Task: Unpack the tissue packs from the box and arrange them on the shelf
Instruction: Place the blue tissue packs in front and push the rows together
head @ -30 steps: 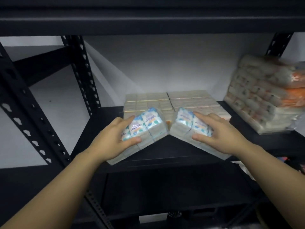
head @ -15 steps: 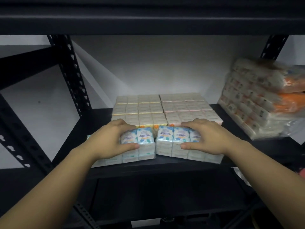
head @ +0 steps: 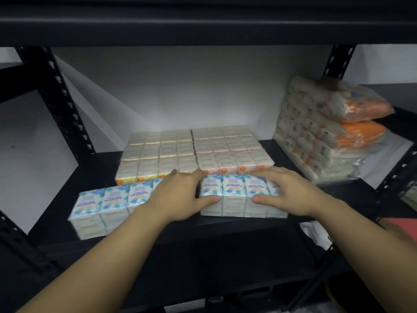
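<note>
Black metal shelf (head: 225,224) already carries two rear rows; both the left hand (head: 178,197) and right hand (head: 291,193) clasp the blue-printed plastic-wrapped tissue pack (head: 237,195) at front. Box unseen, remainder unknowable.

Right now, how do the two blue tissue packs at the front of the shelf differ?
The left blue pack sits nearer the shelf edge and is angled; the right blue pack lies squarer, closer to the orange-printed packs. Both hands grip the right pack, the left hand and right hand at its ends; the left pack is only crossed by the left wrist. Both show the same blue print.
</note>
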`<act>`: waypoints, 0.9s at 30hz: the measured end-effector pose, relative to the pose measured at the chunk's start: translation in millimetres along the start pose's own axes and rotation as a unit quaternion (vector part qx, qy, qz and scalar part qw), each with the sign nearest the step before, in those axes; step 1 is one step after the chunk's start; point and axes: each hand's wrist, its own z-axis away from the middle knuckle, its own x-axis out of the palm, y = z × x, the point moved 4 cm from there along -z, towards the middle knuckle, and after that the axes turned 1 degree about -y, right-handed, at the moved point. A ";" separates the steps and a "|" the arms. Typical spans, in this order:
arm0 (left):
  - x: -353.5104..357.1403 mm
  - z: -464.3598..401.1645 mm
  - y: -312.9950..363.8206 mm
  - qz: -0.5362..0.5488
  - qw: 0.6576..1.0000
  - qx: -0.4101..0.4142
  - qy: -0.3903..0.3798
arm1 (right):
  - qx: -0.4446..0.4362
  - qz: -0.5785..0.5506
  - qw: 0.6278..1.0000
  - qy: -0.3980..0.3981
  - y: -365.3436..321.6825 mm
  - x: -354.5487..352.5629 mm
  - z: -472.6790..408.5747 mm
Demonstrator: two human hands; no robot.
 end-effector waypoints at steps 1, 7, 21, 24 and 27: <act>1.0 -1.8 2.7 0.008 1.000 -0.010 0.004 | 0.013 -0.013 1.000 0.018 6.1 -0.2 4.8; 6.3 -7.8 12.4 0.071 0.996 -0.055 0.013 | 0.154 -0.122 0.971 0.137 38.8 4.7 28.1; 14.5 7.2 20.3 0.329 0.930 -0.112 0.124 | 0.164 -0.286 0.919 0.214 55.5 17.7 46.1; 22.3 1.9 20.0 0.326 0.933 -0.141 0.056 | 0.183 -0.276 0.928 0.171 54.0 16.9 44.9; 31.2 1.5 21.7 0.365 0.914 -0.175 -0.037 | 0.187 -0.291 0.926 0.154 52.1 18.0 45.9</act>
